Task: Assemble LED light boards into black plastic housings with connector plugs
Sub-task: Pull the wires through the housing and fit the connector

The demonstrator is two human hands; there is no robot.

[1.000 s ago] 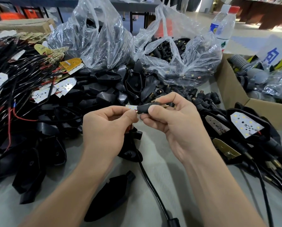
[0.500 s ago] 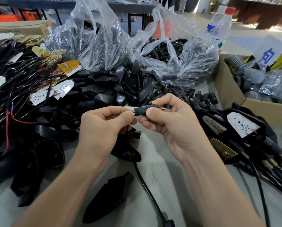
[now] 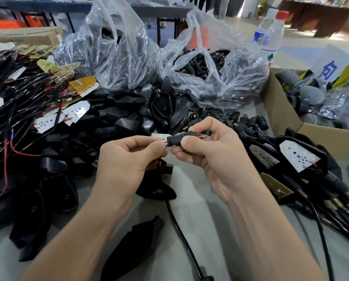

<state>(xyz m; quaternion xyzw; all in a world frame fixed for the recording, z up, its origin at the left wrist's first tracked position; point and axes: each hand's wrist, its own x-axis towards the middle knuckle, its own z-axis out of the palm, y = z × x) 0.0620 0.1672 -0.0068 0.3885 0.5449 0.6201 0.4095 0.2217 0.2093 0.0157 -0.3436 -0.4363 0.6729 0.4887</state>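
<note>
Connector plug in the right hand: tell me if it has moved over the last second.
No, not noticeably. The connector plug, pinched by the right hand, keeps its place against the lone black housing on the table; only the camera shifted.

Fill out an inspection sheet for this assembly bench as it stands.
Surface: grey table top, visible between the forearms.
Job's things: small white LED board and black plastic connector plug in hand; black teardrop housing beneath the left hand; loose black housings pile; finished units at right.
Clutter: two clear plastic bags of parts; open cardboard box; clear plastic bottles.
Grippers: left hand pinches the board; right hand grips the plug.
Cables: red and black wire tangle at left; thick black cable crossing the table.
Surroundings: grey table with dark legs behind; pale floor.
</note>
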